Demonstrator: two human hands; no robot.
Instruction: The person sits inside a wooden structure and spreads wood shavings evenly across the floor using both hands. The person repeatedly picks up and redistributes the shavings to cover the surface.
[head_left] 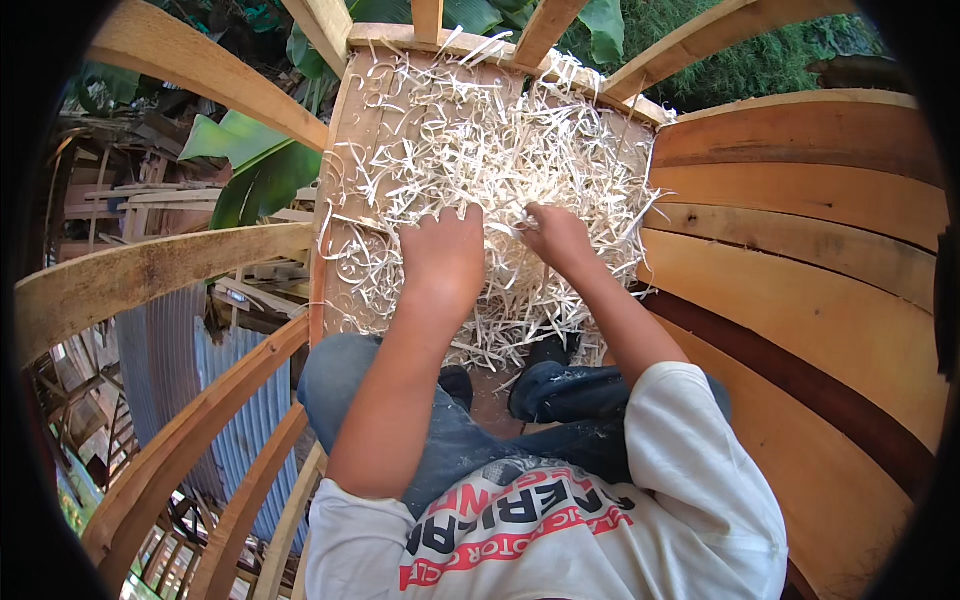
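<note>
A loose heap of pale wood shavings (480, 150) covers a wooden board floor (360, 130) in front of me. My left hand (443, 250) rests knuckles up on the near side of the heap, fingers curled into the shavings. My right hand (556, 236) is closed around a tuft of the shavings just beside it. Both forearms come up from below, over my knees in blue jeans (340, 380). A white printed shirt (560, 520) fills the bottom of the view.
Wide wooden planks (800, 260) form a wall on the right. Curved wooden rails (150, 270) run along the left, with corrugated metal sheets (170, 360) and stacked timber below them. Green banana leaves (250, 150) stand beyond the frame.
</note>
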